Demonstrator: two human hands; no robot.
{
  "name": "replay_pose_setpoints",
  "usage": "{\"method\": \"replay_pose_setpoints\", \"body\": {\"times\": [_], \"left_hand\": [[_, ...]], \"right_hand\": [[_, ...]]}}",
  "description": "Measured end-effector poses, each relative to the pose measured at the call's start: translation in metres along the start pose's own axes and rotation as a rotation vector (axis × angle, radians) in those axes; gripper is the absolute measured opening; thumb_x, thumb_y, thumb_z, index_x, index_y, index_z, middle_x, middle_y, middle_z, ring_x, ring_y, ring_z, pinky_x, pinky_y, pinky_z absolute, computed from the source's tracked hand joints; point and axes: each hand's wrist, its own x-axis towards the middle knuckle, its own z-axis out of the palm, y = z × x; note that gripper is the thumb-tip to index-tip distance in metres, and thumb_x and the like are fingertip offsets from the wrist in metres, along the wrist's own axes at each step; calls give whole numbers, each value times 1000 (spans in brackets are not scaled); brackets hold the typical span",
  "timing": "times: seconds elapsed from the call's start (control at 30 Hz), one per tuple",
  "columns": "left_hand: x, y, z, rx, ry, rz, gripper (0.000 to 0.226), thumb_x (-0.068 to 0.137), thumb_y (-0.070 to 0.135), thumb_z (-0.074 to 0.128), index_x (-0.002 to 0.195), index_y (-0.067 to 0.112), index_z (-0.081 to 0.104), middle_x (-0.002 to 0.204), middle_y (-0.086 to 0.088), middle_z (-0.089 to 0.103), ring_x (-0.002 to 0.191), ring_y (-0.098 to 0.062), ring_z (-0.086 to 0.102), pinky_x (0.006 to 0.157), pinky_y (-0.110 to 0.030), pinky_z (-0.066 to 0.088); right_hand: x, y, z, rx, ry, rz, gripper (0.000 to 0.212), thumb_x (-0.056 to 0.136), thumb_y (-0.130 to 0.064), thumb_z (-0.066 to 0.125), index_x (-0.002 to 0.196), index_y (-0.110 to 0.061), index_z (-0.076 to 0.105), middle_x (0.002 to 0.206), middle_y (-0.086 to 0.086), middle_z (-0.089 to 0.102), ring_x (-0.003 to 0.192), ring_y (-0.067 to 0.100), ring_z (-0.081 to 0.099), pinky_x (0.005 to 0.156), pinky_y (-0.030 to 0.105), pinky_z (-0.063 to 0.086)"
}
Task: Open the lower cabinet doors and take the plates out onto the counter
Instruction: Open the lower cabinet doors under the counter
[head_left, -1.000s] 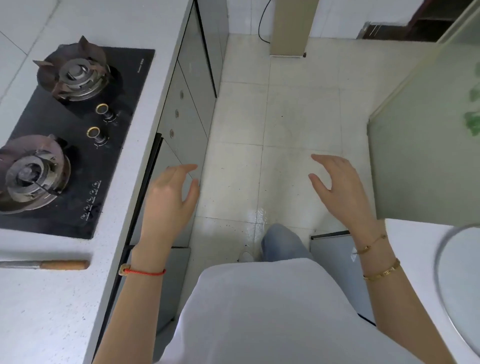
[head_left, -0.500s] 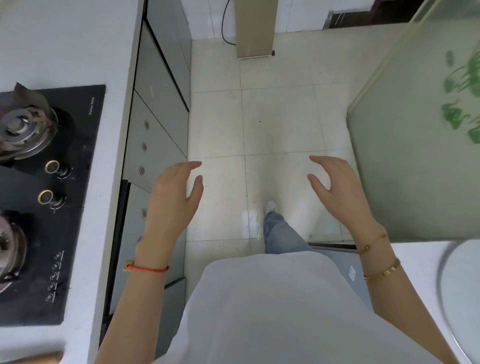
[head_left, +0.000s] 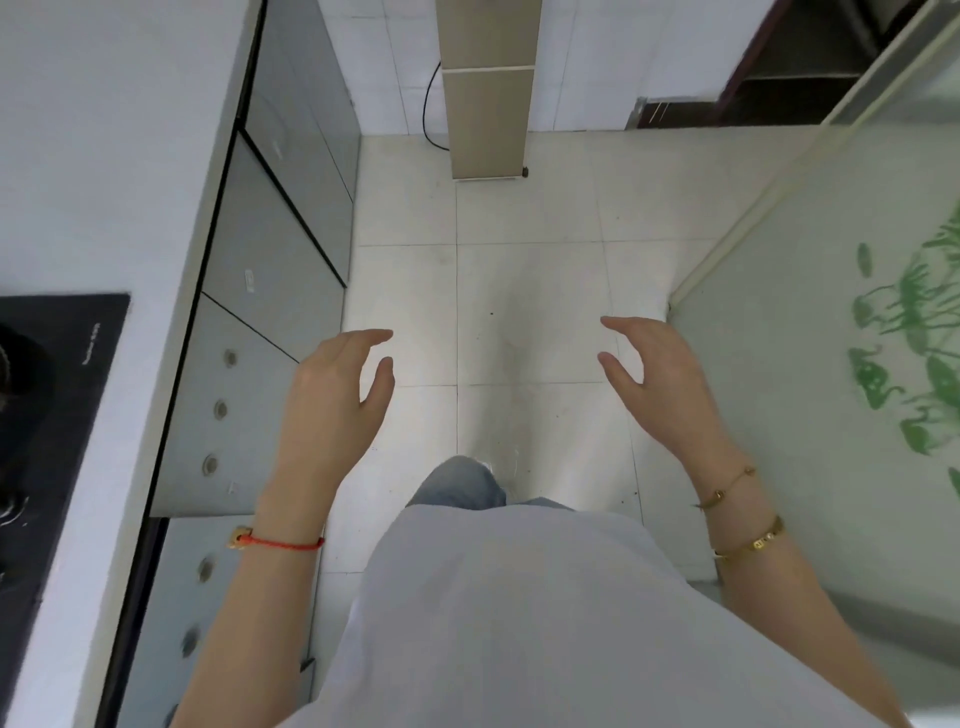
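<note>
Both hands are hovering empty over the floor (head_left: 524, 312), left hand (head_left: 332, 400) and right hand (head_left: 660, 384) loosely spread; lower cabinet doors (head_left: 270, 270) are sitting closed, contents hidden.

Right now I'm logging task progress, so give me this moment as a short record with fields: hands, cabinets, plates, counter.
left hand: left hand held over the floor beside the lower cabinet doors, fingers relaxed, holding nothing
right hand: right hand held over the floor, fingers relaxed, holding nothing
cabinets: the doors in view look closed
plates: none visible
counter: white counter at left, black stove set in it
</note>
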Motion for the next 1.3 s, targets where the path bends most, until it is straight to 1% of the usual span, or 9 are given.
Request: {"method": "replay_pose_setpoints", "body": {"times": [0.23,0.47,0.57,0.63,0.8,0.97,1.03,1.13,1.3], "left_hand": [[99,-15,17,2,6,-51,30,97,17,52,125,9,60,122,-7,65,112,-26,59,98,-39,45],[218,-50,19,-5,47,-152,30,97,16,51,125,9,60,123,-7,64,114,-26,59,100,-41,45],[274,-62,10,-14,78,-199,30,97,17,51,125,12,59,122,-4,64,113,-24,58,100,-35,43],[313,-68,4,-24,108,-212,29,97,18,52,124,13,60,121,-4,64,111,-24,58,97,-36,45],[400,-79,-3,-27,81,-212,30,97,19,51,125,13,59,121,-4,64,111,-25,58,98,-43,46],[468,-83,-2,-22,66,-194,29,97,19,51,125,14,60,120,-3,64,109,-23,58,99,-41,45],[494,-85,3,-22,56,-202,30,97,19,51,125,13,59,122,-4,64,113,-24,57,100,-42,45],[534,-85,12,-14,73,-241,30,97,18,51,125,13,60,122,-5,64,112,-25,58,98,-41,46],[602,-71,31,-1,157,-333,29,97,22,50,124,15,60,121,-3,64,111,-25,59,93,-41,49]], "right_hand": [[109,13,17,14,-64,-36,39,95,-24,56,132,-14,54,130,2,59,124,21,50,108,35,36],[264,4,39,-1,-110,-91,38,95,-27,56,132,-18,55,130,-1,59,124,18,49,105,24,30],[334,-9,40,2,-114,-118,38,95,-27,56,132,-19,55,129,-2,59,123,17,49,104,22,29],[378,-17,41,8,-106,-135,37,95,-27,56,131,-19,55,128,-1,60,122,17,50,104,21,29],[463,-28,42,32,-96,-145,38,95,-27,55,132,-17,55,130,1,60,123,19,50,107,33,38],[530,-23,43,33,-102,-103,37,95,-29,55,131,-20,55,130,-1,59,125,17,49,104,23,29],[558,-18,45,32,-120,-103,37,95,-29,55,132,-19,55,131,0,59,124,18,49,106,26,32],[605,-7,46,30,-159,-117,38,96,-30,54,132,-18,54,133,2,58,125,21,50,109,39,38],[702,12,37,13,-209,-232,37,95,-26,56,130,-16,56,130,3,60,122,22,51,107,37,39]]}}
